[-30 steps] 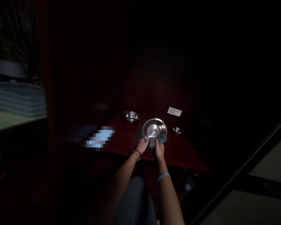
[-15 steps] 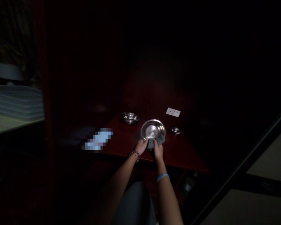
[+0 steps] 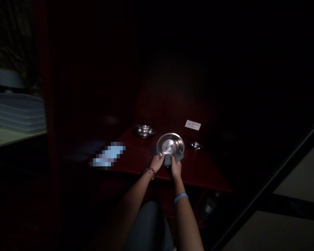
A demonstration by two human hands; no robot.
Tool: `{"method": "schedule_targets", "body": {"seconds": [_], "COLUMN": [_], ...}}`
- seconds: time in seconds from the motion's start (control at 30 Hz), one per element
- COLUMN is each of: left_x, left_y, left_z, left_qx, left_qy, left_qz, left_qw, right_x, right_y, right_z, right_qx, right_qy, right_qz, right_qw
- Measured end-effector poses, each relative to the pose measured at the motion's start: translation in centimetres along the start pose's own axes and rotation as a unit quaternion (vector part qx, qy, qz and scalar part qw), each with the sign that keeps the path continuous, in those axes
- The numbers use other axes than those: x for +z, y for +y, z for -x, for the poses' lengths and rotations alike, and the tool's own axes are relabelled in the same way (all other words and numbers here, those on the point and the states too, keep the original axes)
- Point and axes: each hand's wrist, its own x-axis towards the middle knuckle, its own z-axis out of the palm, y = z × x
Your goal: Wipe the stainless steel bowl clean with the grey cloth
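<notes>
A shiny metal bowl (image 3: 170, 143) is tilted up over the dark red table (image 3: 131, 160), its inside facing me. My left hand (image 3: 157, 163), with a beaded bracelet at the wrist, grips the bowl's near left rim. My right hand (image 3: 176, 167), with a blue band on the wrist, is closed on a grey cloth (image 3: 178, 156) at the near right rim. Part of the cloth lies between both hands. Behind to the left sits another metal bowl (image 3: 144, 131); a smaller one (image 3: 196, 146) stands to the right.
A white socket plate (image 3: 193, 125) is on the back wall. A blurred-out bright item (image 3: 108, 155) lies at the table's left. Stacked clear trays (image 3: 17, 113) stand far left. Below the table at right is a bottle (image 3: 208, 206).
The whole view has shifted slightly. Both hands keep their hold, and the bowl and cloth look nearly the same as before.
</notes>
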Motion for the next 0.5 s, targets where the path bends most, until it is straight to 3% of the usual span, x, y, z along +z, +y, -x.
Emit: {"method": "schedule_targets", "body": {"seconds": [0.5], "left_x": [0.16], "left_y": [-0.32], "left_z": [-0.16], "left_qx": [0.014], "left_qy": [0.001], "left_qz": [0.014], "left_qw": [1.0], "right_x": [-0.05], "right_y": [-0.18], "right_z": [-0.15], "right_qx": [0.04], "right_qy": [-0.006], "right_qz": [0.011], "right_qw": [0.999]}}
